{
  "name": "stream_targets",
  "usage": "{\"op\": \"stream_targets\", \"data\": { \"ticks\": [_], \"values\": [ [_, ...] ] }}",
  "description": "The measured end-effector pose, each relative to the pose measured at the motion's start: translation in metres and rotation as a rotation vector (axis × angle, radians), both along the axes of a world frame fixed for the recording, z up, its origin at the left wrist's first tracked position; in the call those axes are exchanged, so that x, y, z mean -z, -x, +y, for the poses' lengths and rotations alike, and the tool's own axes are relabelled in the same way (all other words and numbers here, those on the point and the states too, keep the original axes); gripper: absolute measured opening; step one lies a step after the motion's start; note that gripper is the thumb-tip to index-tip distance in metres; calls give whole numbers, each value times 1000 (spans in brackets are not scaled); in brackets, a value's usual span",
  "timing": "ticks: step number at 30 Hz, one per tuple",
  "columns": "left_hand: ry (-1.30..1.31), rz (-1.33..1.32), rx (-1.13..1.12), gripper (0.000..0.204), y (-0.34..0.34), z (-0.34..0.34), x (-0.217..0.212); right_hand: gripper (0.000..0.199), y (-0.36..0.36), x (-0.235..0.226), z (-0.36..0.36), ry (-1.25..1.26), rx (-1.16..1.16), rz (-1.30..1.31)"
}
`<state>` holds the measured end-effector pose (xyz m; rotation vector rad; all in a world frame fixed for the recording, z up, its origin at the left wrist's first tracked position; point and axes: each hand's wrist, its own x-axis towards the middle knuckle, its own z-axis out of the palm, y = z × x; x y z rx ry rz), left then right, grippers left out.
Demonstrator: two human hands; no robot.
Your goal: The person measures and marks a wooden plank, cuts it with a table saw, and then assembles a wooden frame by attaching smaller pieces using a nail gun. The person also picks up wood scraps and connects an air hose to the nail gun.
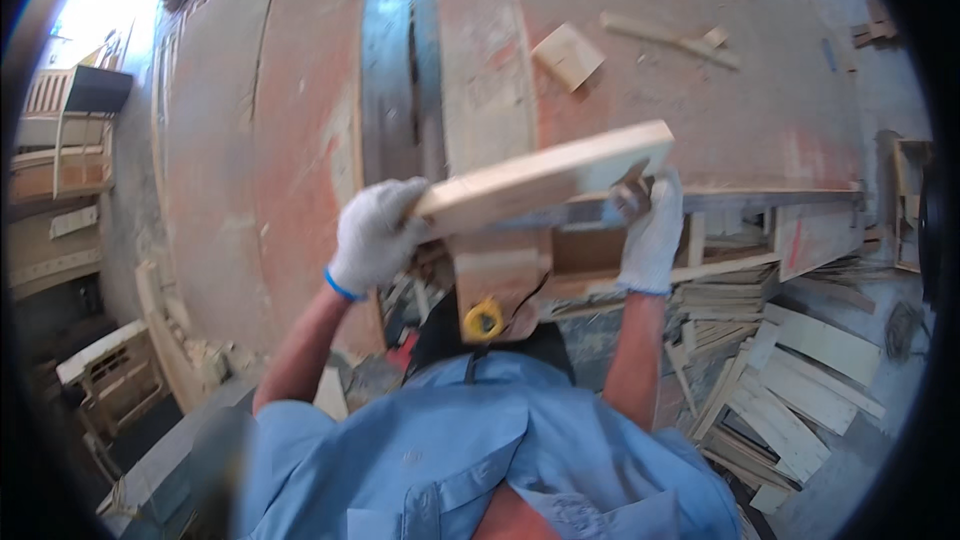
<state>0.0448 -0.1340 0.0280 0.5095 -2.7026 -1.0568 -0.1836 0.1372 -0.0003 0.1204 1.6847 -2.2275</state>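
Observation:
A thick, pale wooden board [545, 175] is held up over the near edge of the workbench, its right end tilted a little farther away. My left hand [378, 235], in a white knit glove with a blue cuff, grips its left end. At the right end, my right hand [650, 225] in a matching glove has its fingers wrapped round the board. Below the board, a metal strip [400, 70] with a long dark slot is set into the bench top and runs away from me. A yellow tape measure [483, 320] is close to my waist.
On the reddish bench top [680, 100] lie a small wood block [568, 57] and a narrow wood strip [670, 40]. Stacked boards [790, 390] cover the floor at right. A wooden frame [115, 375] stands at left, near leaning planks [165, 340].

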Motion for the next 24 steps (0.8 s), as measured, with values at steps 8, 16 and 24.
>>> {"op": "stream_targets", "data": {
  "ticks": [8, 16, 24],
  "values": [
    [-474, -423, -121, 38, -84, -130, 30, 35, -48, 49, -60, -254, -447, -48],
    [288, -617, -89, 69, -96, -184, 56, 43, -83, 46, -117, -943, -753, 725],
    [552, -522, 144, 88, -71, -100, 72, 40, -91, 56, -121, -1001, -835, 870]
  ]
}}
